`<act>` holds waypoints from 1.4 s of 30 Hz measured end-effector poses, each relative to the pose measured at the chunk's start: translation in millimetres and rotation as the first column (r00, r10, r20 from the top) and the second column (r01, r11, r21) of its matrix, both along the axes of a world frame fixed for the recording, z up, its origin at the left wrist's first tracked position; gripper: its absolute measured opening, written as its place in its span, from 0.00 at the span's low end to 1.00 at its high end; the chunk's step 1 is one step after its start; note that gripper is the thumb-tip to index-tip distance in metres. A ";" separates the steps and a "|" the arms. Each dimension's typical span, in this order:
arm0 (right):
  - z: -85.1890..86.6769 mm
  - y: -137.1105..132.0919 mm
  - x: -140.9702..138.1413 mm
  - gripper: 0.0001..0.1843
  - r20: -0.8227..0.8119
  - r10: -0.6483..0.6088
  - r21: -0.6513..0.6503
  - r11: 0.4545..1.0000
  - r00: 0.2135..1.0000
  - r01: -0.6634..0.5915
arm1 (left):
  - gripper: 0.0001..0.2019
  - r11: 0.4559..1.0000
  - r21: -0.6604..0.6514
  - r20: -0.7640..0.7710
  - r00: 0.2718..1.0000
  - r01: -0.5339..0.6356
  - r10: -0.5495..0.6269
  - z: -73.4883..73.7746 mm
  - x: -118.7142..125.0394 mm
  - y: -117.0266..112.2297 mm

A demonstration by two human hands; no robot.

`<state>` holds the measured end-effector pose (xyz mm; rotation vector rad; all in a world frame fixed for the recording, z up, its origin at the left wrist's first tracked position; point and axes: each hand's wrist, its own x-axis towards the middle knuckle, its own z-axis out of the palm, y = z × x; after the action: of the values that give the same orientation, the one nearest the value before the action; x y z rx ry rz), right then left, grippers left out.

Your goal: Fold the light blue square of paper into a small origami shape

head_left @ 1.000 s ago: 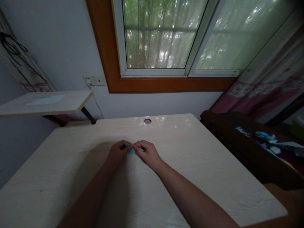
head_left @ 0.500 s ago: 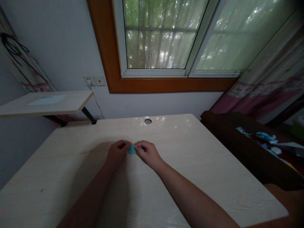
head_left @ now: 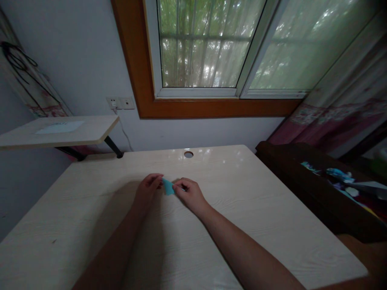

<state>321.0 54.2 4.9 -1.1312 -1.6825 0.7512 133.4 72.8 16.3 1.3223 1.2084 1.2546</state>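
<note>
A small light-blue piece of folded paper (head_left: 167, 187) is held between my two hands, just above the table (head_left: 260, 201). My left hand (head_left: 148, 187) has its fingertips closed at the paper's upper left corner. On the other side, my right hand (head_left: 190, 191) pinches the right edge between thumb and forefinger. The middle of the paper shows between the hands. Part of its right side is hidden by the right fingers.
A raised shelf (head_left: 87, 139) on black legs stands at the back left, with a paper sheet (head_left: 60, 127) on it. Beyond the hands is a round cable hole (head_left: 188, 154). A dark wooden piece of furniture (head_left: 290, 177) holding colourful items stands right of the table.
My left hand has shifted slightly up and away from the right one, so more of the blue paper shows. My right hand has hardly moved.
</note>
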 end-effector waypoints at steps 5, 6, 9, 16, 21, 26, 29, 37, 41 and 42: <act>4.9 -1.4 0.1 0.07 0.041 0.044 0.012 0.999 0.998 -0.045 | 0.12 0.991 0.015 -0.202 0.971 0.131 -0.126 1.1 1.5 -3.1; 5.4 -1.7 -0.1 0.06 0.044 0.044 0.018 0.999 0.998 -0.044 | 0.11 0.991 0.016 -0.201 0.971 0.134 -0.128 0.8 1.4 -3.3; 5.5 -2.0 -0.9 0.05 0.031 0.033 0.033 0.999 0.999 -0.034 | 0.11 0.990 0.031 -0.199 0.972 0.135 -0.126 0.5 1.9 -4.7; 5.6 -2.1 -1.7 0.05 0.035 0.050 0.046 0.998 0.998 -0.051 | 0.11 0.987 0.059 -0.260 0.957 0.148 -0.128 3.6 6.8 -9.3; 6.6 -2.3 -0.6 0.06 0.004 0.026 0.040 0.999 1.000 -0.026 | 0.11 0.992 0.070 -0.271 0.959 0.105 -0.083 2.4 5.5 -8.1; 2.4 0.8 1.5 0.06 -0.092 -0.061 -0.052 0.997 0.994 0.056 | 0.11 0.996 0.067 -0.215 0.974 -0.058 0.071 -1.1 -2.2 -4.1; 1.6 3.8 3.3 0.07 -0.203 -0.134 -0.147 0.984 0.970 0.105 | 0.12 0.983 0.052 -0.153 0.972 -0.175 0.181 -2.6 -7.6 -0.4; 5.2 4.1 3.0 0.10 -0.232 -0.121 -0.111 0.989 0.965 0.098 | 0.12 0.990 0.029 -0.122 0.982 -0.138 0.141 -3.3 -2.6 -1.4; 2.6 2.2 1.9 0.09 -0.113 -0.005 -0.049 0.999 0.994 -0.001 | 0.10 0.998 0.059 -0.166 0.986 -0.025 0.035 -2.5 1.6 -4.4; 1.7 2.1 2.0 0.08 -0.094 0.009 -0.049 0.999 0.996 -0.014 | 0.10 0.998 0.064 -0.161 0.987 -0.004 0.015 -2.7 1.8 -4.5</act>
<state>323.0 56.3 6.7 -1.1044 -1.6010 0.8447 135.2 68.3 13.6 1.4897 1.2974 1.2200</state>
